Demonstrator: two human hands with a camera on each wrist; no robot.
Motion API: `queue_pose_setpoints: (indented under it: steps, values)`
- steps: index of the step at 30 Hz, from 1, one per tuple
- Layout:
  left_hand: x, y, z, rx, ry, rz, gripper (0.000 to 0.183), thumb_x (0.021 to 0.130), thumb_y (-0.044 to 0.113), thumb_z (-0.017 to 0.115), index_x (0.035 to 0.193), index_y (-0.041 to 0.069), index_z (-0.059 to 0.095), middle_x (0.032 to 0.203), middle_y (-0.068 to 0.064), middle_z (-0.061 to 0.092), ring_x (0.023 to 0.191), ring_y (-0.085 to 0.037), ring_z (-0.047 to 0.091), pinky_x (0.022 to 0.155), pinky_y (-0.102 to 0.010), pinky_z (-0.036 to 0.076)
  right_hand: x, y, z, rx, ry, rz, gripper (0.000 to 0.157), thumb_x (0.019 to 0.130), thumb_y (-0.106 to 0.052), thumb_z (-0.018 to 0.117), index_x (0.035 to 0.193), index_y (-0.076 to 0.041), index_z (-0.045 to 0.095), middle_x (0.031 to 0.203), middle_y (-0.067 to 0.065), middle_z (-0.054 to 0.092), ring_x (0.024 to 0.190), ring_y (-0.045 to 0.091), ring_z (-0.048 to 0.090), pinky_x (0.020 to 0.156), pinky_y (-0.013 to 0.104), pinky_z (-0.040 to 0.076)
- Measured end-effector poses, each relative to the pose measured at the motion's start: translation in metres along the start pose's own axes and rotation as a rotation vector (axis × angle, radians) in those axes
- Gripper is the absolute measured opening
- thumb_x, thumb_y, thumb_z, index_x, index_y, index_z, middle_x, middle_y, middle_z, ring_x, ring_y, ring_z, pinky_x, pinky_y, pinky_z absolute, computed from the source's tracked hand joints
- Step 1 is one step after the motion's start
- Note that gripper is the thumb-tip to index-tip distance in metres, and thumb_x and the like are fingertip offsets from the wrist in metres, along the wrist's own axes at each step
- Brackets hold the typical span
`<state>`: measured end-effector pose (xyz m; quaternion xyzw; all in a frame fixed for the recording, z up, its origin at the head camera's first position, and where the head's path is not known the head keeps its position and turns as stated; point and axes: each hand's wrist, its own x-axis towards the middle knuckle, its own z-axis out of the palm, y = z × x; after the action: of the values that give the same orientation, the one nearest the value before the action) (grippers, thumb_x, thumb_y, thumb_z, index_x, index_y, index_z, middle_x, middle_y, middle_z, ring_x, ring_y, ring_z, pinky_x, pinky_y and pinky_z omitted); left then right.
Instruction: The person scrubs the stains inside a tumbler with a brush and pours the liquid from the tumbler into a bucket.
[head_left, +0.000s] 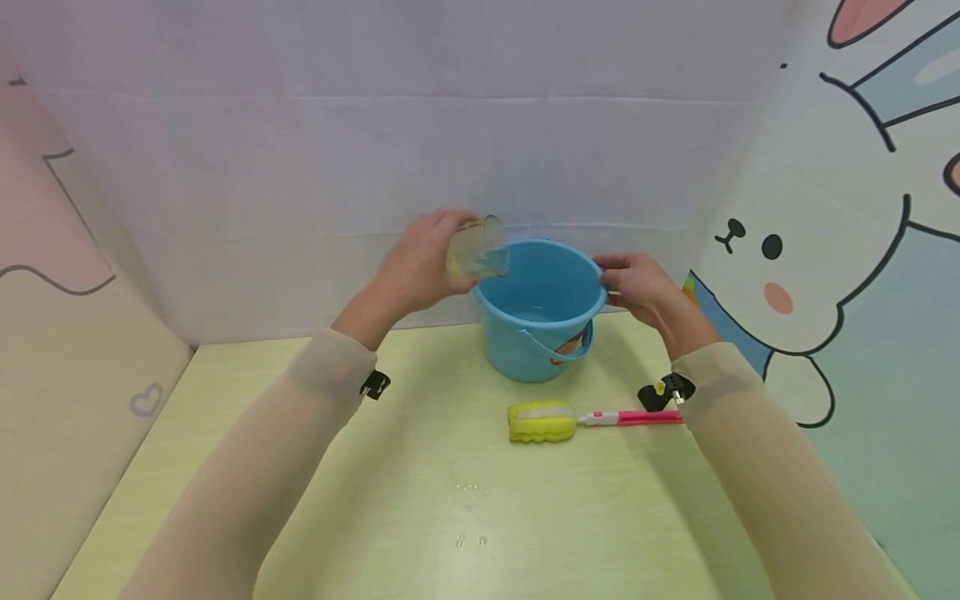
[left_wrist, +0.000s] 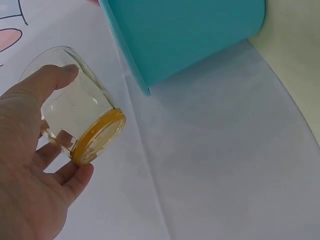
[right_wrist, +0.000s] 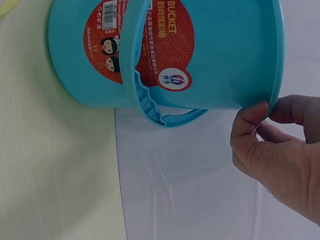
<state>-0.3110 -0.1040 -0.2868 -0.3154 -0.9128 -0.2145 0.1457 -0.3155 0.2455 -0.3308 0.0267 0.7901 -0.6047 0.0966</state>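
My left hand [head_left: 422,265] grips a clear glass [head_left: 476,250] tipped on its side, its mouth facing the blue bucket [head_left: 513,346] and right at the left rim. The left wrist view shows the thumb along the wall of the glass, whose thick base [left_wrist: 102,134] has an amber tint. At the bucket's right side, my right hand [head_left: 636,285] pinches the rim between thumb and fingers. The bucket stands upright on the table, and a little water shows at its bottom. Its handle [right_wrist: 131,60] hangs down across a red label [right_wrist: 167,45] in the right wrist view.
A bottle brush with a yellow sponge head [head_left: 542,423] and a pink and white handle [head_left: 641,417] lies in front of the bucket, partly behind the right sleeve. Water drops [head_left: 471,487] dot the pale table [head_left: 405,517]. A white cloth wall [head_left: 390,158] rises behind.
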Motion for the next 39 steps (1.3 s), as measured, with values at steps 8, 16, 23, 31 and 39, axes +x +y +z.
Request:
queue_pose_setpoints:
  steps: [8, 16, 23, 31, 39]
  values:
    - [-0.012, -0.002, 0.001, -0.164, 0.021, -0.107, 0.088, 0.086, 0.027, 0.09, 0.157, 0.008, 0.042, 0.154, -0.01, 0.05, 0.139, -0.03, 0.047, 0.112, -0.048, 0.045, 0.002, 0.0, -0.003, -0.015, -0.006, 0.001, 0.055, 0.11, -0.002, 0.044, 0.163, 0.003, 0.033, 0.158, 0.024, 0.044, 0.134, 0.035, 0.053, 0.099, 0.034, 0.056]
    - [-0.026, -0.004, 0.006, -0.347, 0.081, -0.147, 0.085, 0.085, 0.023, 0.09, 0.155, 0.009, 0.044, 0.147, -0.01, 0.054, 0.124, -0.033, 0.055, 0.102, -0.048, 0.052, 0.002, -0.002, -0.008, -0.013, -0.026, 0.014, 0.056, 0.11, -0.002, 0.045, 0.164, 0.003, 0.03, 0.16, 0.025, 0.042, 0.139, 0.037, 0.05, 0.094, 0.029, 0.057]
    - [-0.042, -0.008, 0.012, -0.458, 0.113, -0.191, 0.083, 0.085, 0.024, 0.091, 0.153, 0.011, 0.044, 0.144, -0.009, 0.056, 0.121, -0.032, 0.057, 0.101, -0.051, 0.053, 0.002, -0.002, -0.011, -0.044, -0.047, -0.011, 0.056, 0.109, -0.001, 0.046, 0.163, 0.006, 0.031, 0.16, 0.026, 0.043, 0.138, 0.039, 0.05, 0.096, 0.029, 0.056]
    - [-0.059, -0.006, 0.022, -0.546, 0.121, -0.224, 0.084, 0.085, 0.022, 0.092, 0.151, 0.008, 0.043, 0.142, -0.011, 0.058, 0.127, -0.033, 0.058, 0.11, -0.049, 0.049, 0.003, -0.004, -0.015, -0.056, -0.08, -0.025, 0.055, 0.111, 0.0, 0.045, 0.162, 0.008, 0.029, 0.162, 0.028, 0.039, 0.144, 0.041, 0.045, 0.108, 0.034, 0.051]
    - [-0.083, -0.005, 0.036, -0.623, 0.121, -0.27, 0.083, 0.085, 0.018, 0.092, 0.149, 0.006, 0.041, 0.141, -0.012, 0.058, 0.129, -0.032, 0.057, 0.112, -0.049, 0.048, 0.004, -0.003, -0.018, -0.062, -0.094, -0.031, 0.054, 0.111, 0.0, 0.047, 0.162, 0.008, 0.031, 0.161, 0.029, 0.04, 0.143, 0.041, 0.046, 0.1, 0.026, 0.054]
